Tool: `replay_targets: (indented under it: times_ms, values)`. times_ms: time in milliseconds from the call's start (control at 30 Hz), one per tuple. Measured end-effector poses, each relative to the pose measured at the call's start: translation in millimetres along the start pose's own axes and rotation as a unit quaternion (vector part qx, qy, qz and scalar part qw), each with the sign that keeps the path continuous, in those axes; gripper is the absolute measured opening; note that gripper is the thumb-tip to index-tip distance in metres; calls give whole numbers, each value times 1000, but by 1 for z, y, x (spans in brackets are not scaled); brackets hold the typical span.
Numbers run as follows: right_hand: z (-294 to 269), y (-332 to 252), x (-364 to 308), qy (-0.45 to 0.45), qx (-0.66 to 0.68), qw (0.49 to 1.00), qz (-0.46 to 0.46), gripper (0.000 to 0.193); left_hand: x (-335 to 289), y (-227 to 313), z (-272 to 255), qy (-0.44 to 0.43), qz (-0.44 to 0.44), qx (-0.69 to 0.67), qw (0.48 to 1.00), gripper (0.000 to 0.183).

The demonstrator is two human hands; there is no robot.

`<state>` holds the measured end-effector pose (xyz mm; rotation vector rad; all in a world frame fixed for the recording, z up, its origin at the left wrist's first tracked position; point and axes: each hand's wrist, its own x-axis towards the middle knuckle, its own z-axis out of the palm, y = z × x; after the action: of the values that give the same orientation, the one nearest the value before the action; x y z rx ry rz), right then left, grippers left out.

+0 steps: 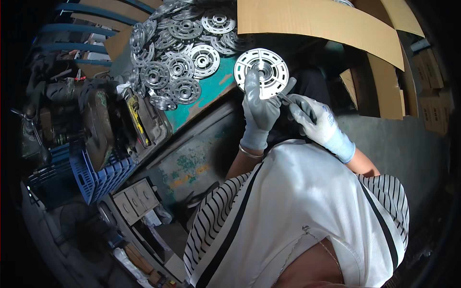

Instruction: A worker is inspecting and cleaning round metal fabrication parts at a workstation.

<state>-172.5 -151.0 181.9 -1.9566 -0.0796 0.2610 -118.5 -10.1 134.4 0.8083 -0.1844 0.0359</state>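
Observation:
A round, slotted metal disc (pixel 275 61) with a ringed hub is held up in front of me. My left hand (pixel 260 108), in a grey-coated work glove, is closed on it, thumb across its face. My right hand (pixel 312 117), gloved the same way, grips a thin metal hand tool (pixel 285 98) whose shaft reaches to the disc's lower right edge. The tool's handle is hidden in the fist, so its exact kind does not show. Past my left hand, a heap of similar discs (pixel 180 66) lies on a green worktable (pixel 216 89).
Open cardboard boxes (pixel 321 19) stand at the far right, with more cartons (pixel 434 96) beyond. To the left are a dark machine (pixel 96 120) and a blue plastic crate (pixel 91 180). A small drawer cabinet (pixel 134 201) stands at lower left.

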Motion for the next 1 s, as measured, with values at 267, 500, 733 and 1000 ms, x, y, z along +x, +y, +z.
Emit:
replay_targets:
  times_ms: [267, 500, 733, 1000]
  values:
    - [1, 8, -1, 39, -166, 981, -97, 30, -6, 2, -9, -92, -3, 233, 968, 46]
    - [-1, 7, -6, 24, -32, 995, -94, 30, -7, 14, -2, -75, -57, 98, 991, 40]
    - [-6, 11, -14, -11, -198, 974, -113, 30, -11, 12, -30, -98, 271, 656, 698, 27]
    - [-15, 6, -12, -35, -135, 985, -98, 22, -27, 21, -35, -103, 291, 671, 674, 35]
